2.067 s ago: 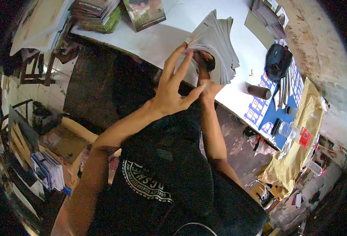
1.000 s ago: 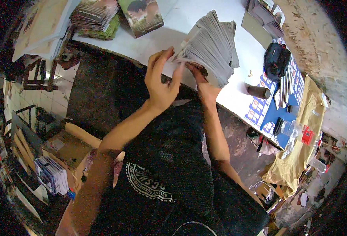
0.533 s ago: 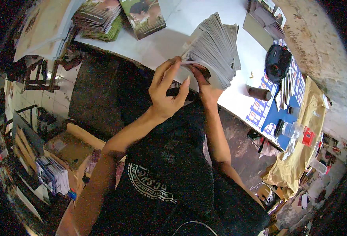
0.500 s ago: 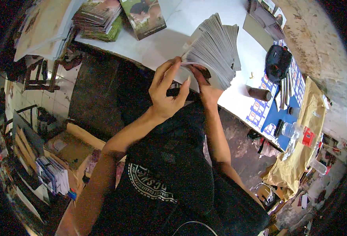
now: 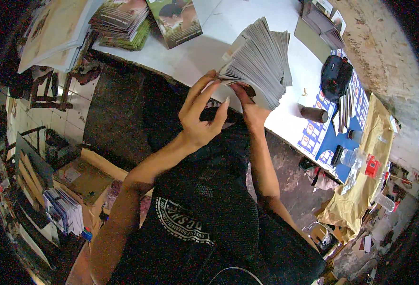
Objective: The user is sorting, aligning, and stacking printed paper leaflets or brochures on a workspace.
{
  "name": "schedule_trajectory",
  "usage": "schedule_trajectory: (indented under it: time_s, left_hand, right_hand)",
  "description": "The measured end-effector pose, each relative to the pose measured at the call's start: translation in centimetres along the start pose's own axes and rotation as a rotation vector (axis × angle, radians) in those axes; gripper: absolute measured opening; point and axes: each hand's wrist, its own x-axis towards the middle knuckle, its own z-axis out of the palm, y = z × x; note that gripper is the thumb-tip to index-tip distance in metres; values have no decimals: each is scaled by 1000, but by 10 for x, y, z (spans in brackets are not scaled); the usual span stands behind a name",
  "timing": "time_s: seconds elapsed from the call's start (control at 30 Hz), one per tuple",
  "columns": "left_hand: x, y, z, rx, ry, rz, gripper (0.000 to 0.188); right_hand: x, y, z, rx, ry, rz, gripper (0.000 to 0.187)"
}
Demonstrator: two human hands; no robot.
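A thick fanned stack of grey paper sheets (image 5: pixel 261 61) is held up above the edge of the white table (image 5: pixel 195 52). My right hand (image 5: pixel 250 107) grips the stack from below at its near corner. My left hand (image 5: pixel 202 116) is beside it on the left, fingers spread, with fingertips touching the stack's left edge. Both forearms rise from the lower part of the view over my black printed shirt.
Piles of green and brown booklets (image 5: pixel 124 21) and a single booklet (image 5: pixel 176 21) lie at the table's far left. A dark pouch (image 5: pixel 335 76), a brown cylinder (image 5: pixel 314 114), a blue sheet (image 5: pixel 333 133) and a plastic bottle (image 5: pixel 356 159) lie on the right. Cardboard boxes (image 5: pixel 81 178) stand on the floor at the left.
The stack stays in my right hand, shifting slightly. My left hand's fingers keep moving along the stack's left edge, first spread high, then curled lower, now spread again at the edge.
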Motion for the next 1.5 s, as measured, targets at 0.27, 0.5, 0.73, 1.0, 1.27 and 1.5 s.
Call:
schedule_trajectory:
  time_s: [0.27, 0.5, 0.73, 1.0, 1.27, 1.5]
  left_hand:
    - [-2, 6, 0, 35, 11, -15, 45]
    - [1, 3, -3, -3, 11, -85, 34]
    - [5, 4, -1, 1, 25, -76, 25]
    - [-1, -1, 2, 20, 22, 6, 33]
    - [9, 11, -4, 8, -140, -142, 69]
    - [3, 6, -1, 20, -119, -64, 65]
  right_hand:
    - [-1, 14, -2, 7, -5, 6, 55]
    - [0, 7, -3, -79, -45, 10, 59]
    - [1, 36, -6, -76, 19, 13, 75]
    - [0, 31, -7, -148, 28, 47, 89]
    - [-1, 41, -11, -54, 16, 60, 86]
    - [0, 36, -9, -55, 0, 35, 85]
